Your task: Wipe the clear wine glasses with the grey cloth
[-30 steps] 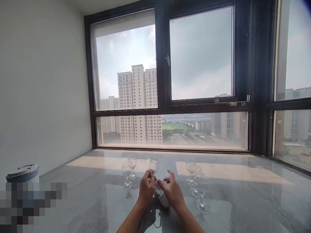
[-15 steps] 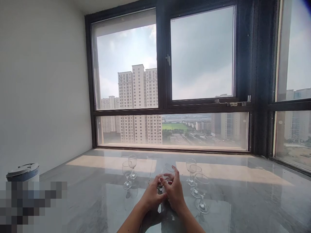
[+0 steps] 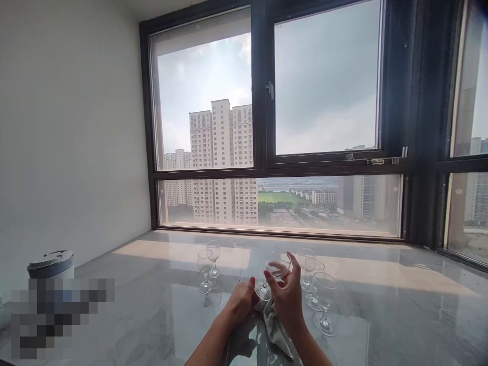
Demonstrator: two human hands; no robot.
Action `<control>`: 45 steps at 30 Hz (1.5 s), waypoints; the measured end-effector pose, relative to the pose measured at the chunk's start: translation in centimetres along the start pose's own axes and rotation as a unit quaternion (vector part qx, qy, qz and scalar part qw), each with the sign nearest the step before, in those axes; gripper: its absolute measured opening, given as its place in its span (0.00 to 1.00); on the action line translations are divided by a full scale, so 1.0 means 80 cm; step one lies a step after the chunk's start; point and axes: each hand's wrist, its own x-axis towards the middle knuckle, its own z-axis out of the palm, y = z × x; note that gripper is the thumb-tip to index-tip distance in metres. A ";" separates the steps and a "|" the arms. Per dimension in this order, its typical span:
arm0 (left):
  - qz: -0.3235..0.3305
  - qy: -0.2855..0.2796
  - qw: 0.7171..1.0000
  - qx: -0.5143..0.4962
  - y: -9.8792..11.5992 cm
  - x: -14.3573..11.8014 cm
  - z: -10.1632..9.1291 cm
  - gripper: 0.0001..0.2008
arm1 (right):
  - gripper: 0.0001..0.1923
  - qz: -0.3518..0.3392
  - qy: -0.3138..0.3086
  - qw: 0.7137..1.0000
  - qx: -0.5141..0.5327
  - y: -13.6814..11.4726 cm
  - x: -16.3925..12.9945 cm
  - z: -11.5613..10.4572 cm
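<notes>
A clear stemmed wine glass (image 3: 281, 258) is tilted between my hands, its bowl up and to the right. My right hand (image 3: 287, 297) is closed around the bowl, fingers behind it and thumb in front. By the foot of the glass, my left hand (image 3: 241, 301) is closed on a grey cloth (image 3: 274, 328), thumb up; its fingertips are hidden. The cloth hangs below the glass, between my hands. To the left stand two upright wine glasses, a nearer one (image 3: 205, 264) and a farther one (image 3: 214, 254). On the right, three more stand in a row, the nearest (image 3: 324, 290) in front.
All of this is on a glossy grey marble-look surface (image 3: 145, 300) below a dark-framed window (image 3: 263, 170). At the left is a white lidded container with a blue band (image 3: 53, 264), partly hidden by a pixelated patch. A pale wall (image 3: 76, 127) rises behind it.
My hands have drawn apart slightly, and my right hand has moved right with the glass, now tilted. The cloth has come into sight below. The whole view has shifted a little.
</notes>
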 end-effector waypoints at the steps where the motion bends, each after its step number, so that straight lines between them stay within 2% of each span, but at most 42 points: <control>1: -0.002 -0.015 1.000 -0.014 -0.003 0.001 0.001 0.41 | 0.43 -0.004 0.013 1.000 -0.001 -0.002 0.001 -0.001; 3: -0.008 -0.031 0.999 -0.016 -0.008 0.001 0.000 0.37 | 0.43 -0.019 0.041 0.999 -0.016 -0.006 0.002 -0.003; 5: -0.009 -0.036 0.999 0.025 -0.011 0.000 -0.002 0.31 | 0.43 -0.048 0.057 0.996 -0.043 -0.008 0.002 -0.004; 9: 0.006 -0.052 0.994 0.097 -0.009 -0.003 -0.007 0.25 | 0.43 -0.074 0.044 0.988 -0.131 0.002 0.004 -0.005; 11: 0.014 -0.015 0.992 0.123 -0.007 -0.001 -0.010 0.23 | 0.43 -0.052 0.028 0.980 -0.190 0.014 0.005 -0.005; 15: -0.007 0.118 0.984 0.130 -0.003 0.007 -0.014 0.23 | 0.41 -0.004 -0.015 0.966 -0.259 0.039 0.009 -0.009; 17: -0.017 0.146 0.981 0.128 -0.004 0.010 -0.015 0.22 | 0.41 0.012 -0.035 0.963 -0.267 0.050 0.011 -0.012; 21: -0.018 0.115 0.982 0.149 -0.008 0.010 -0.013 0.21 | 0.40 0.030 -0.043 0.965 -0.255 0.065 0.014 -0.016; 25: -0.013 0.101 0.983 0.155 -0.011 0.008 -0.009 0.21 | 0.36 0.050 -0.025 0.966 -0.251 0.078 0.014 -0.016; 30: -0.015 0.088 0.984 0.155 -0.009 0.007 -0.009 0.20 | 0.34 0.115 -0.010 0.958 -0.263 0.089 0.014 -0.015; 34: -0.010 0.081 0.982 0.171 -0.007 0.006 -0.009 0.21 | 0.33 0.159 -0.011 0.952 -0.261 0.084 0.018 -0.015; 37: -0.010 0.080 0.981 0.174 -0.007 0.007 -0.008 0.21 | 0.30 0.153 0.011 0.946 -0.287 0.070 0.017 -0.015; 39: -0.012 0.081 0.982 0.170 -0.009 0.008 -0.007 0.22 | 0.28 0.156 0.019 0.931 -0.331 0.058 0.012 -0.015; 42: -0.011 0.076 0.983 0.169 -0.012 0.009 -0.006 0.21 | 0.19 0.179 -0.027 0.899 -0.399 0.039 -0.002 -0.017; 45: -0.003 0.074 0.982 0.175 -0.012 0.010 -0.005 0.21 | 0.09 0.150 -0.086 0.878 -0.445 0.024 -0.018 -0.016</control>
